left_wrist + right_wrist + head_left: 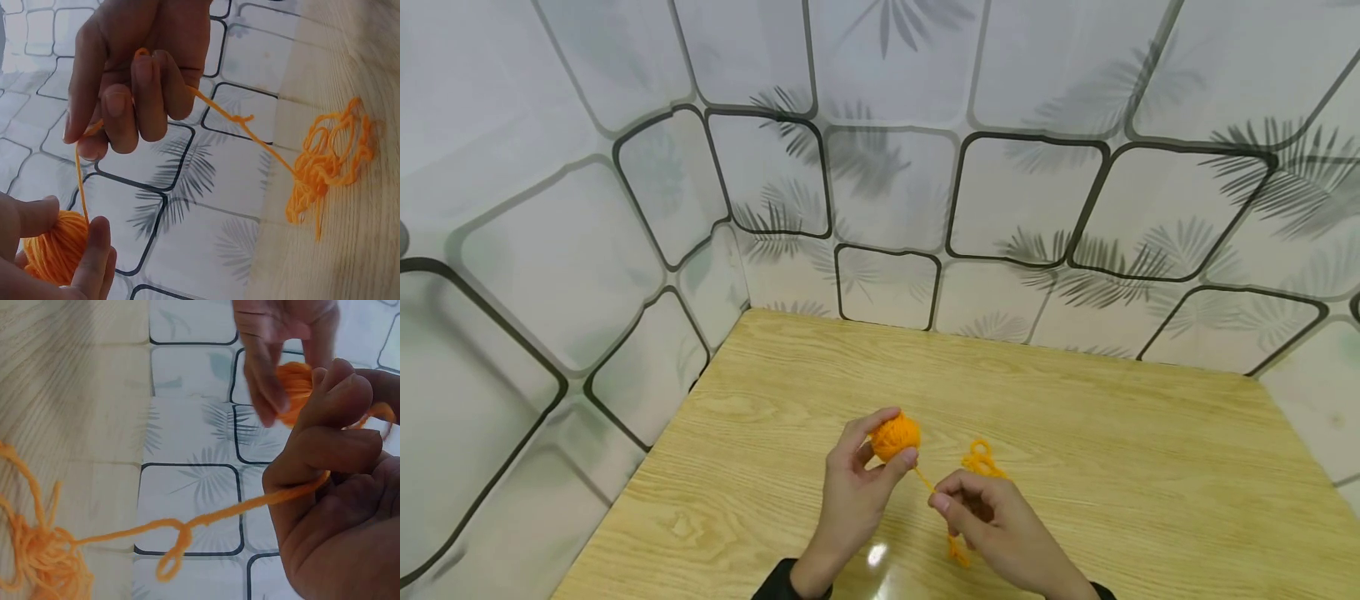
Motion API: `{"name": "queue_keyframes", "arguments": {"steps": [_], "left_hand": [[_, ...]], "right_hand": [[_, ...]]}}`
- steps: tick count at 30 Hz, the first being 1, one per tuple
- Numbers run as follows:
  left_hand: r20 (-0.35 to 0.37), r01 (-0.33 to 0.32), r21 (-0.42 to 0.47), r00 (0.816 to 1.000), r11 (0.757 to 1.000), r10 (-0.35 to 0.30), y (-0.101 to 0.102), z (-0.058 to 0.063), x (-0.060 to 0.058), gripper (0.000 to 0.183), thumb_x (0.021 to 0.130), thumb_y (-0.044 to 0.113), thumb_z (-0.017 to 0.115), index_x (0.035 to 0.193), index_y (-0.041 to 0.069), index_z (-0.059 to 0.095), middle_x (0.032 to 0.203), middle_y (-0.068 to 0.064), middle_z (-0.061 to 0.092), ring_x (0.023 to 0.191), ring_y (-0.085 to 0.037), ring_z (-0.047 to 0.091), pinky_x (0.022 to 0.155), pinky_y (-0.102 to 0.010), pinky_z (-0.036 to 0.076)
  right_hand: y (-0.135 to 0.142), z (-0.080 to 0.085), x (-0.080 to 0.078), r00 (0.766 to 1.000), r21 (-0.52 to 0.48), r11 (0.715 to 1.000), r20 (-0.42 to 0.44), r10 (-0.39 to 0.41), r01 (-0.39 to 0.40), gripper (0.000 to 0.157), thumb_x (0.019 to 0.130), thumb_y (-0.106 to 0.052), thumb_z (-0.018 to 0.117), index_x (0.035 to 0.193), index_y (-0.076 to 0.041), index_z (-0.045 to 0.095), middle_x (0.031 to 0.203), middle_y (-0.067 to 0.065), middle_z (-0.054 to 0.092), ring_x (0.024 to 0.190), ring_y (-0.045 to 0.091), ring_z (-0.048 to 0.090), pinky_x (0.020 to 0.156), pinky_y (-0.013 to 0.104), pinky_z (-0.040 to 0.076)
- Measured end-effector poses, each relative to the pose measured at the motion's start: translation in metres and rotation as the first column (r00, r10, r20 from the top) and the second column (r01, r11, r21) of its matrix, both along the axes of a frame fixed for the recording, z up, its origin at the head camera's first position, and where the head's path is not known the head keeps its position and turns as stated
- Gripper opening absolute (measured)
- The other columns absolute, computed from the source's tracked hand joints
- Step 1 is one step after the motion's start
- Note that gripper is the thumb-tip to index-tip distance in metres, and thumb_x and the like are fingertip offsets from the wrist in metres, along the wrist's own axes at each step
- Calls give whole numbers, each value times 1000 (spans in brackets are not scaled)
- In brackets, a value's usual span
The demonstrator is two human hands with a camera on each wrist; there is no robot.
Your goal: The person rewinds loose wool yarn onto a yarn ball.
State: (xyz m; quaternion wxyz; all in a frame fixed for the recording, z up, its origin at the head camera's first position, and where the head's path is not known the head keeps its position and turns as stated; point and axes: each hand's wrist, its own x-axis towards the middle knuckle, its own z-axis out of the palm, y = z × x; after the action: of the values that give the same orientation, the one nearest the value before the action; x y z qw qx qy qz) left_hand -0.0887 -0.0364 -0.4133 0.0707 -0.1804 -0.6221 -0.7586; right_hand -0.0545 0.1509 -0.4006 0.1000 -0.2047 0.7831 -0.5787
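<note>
"What's at the left?"
"The left hand (852, 492), thumb and fingers curved round an orange yarn ball (896, 437) above the table (760, 467)."
"Then?"
"A strand (924, 479) to the right hand (1003, 529), which pinches it, fingers curled. A loose tangle (981, 461) lies beside."
"The step?"
"Winding, probably; the next wrap seems to call for gentle tension."

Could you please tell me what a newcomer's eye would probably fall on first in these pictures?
Probably the bright orange yarn ball, held in the left hand above the wood-grain table. A yarn strand runs from it to the right hand, which partly hides a loose yarn tangle on the table in the head view. Behind stands a pale, leaf-patterned backdrop.
</note>
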Motion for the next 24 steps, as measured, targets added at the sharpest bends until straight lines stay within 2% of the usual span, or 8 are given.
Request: {"name": "queue_keyframes", "arguments": {"steps": [5,9,12,19,24], "left_hand": [[48,19,-185,999,982,-10,-1,-3,3,41,86,22,63,126,24,54,119,-11,39,106,-29,48,77,-33,51],[53,67,-320,997,945,-53,-2,-6,5,39,90,30,57,128,27,52,118,-8,38,103,-25,48,75,-30,51],[39,116,-376,993,919,-110,-3,-8,6,37,92,31,54,129,27,52,117,-8,38,99,-23,50,70,-29,52],[41,253,-402,965,880,-259,-4,-9,9,35,94,30,51,128,23,54,121,-5,44,98,-19,52,69,-29,52],[66,375,-364,924,853,-378,-5,-8,12,34,95,27,50,128,21,54,120,-4,46,99,-19,50,72,-31,51]], "right_hand": [[4,10,2,998,-21,999,44,-34,35,19,96,-25,48,100,-10,60,77,11,54,56,11,47,45,30,44],[8,15,2,999,-61,998,38,-20,23,17,97,-20,47,101,-8,59,77,12,53,56,13,47,45,32,45],[11,18,1,1000,-97,995,21,-11,13,16,97,-16,45,100,-6,57,73,10,51,54,12,44,44,32,43],[16,26,-2,997,-229,971,45,-58,67,16,97,-12,43,100,0,53,69,10,46,52,17,39,42,33,36],[19,32,-3,992,-267,956,60,-110,123,17,98,-12,42,99,2,50,69,10,46,52,19,38,43,36,34]]}}
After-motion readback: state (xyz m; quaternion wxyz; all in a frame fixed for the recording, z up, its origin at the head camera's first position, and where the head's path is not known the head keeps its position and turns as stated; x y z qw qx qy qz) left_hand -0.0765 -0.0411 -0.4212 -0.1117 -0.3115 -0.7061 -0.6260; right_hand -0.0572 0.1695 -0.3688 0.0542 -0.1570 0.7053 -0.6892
